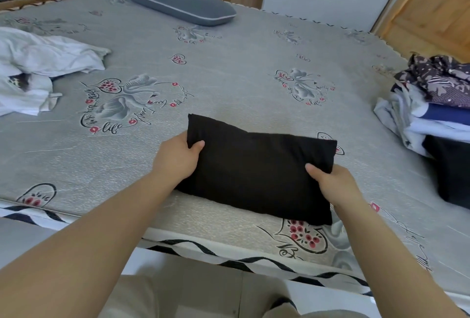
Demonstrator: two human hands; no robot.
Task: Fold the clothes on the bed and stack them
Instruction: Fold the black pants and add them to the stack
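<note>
Folded black garment (256, 167), soft rectangle, pinched at both ends by left hand (175, 160) and right hand (333, 185).

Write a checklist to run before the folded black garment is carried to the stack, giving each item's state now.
1. Both hands grip the garment: ok. Left hand holds the left edge, right hand the right edge, thumbs on top.
2. Black garment is folded compact: ok, a neat rectangle.
3. Nothing trails loose underneath: cannot tell, the underside is hidden.
4. Stack is there to receive it: ok, at the bed's right edge.
5. Stack is tidy and level: not ok, the top patterned piece looks rumpled.
6. All clothes are folded: not ok, the white clothes lie crumpled on the left.
</note>
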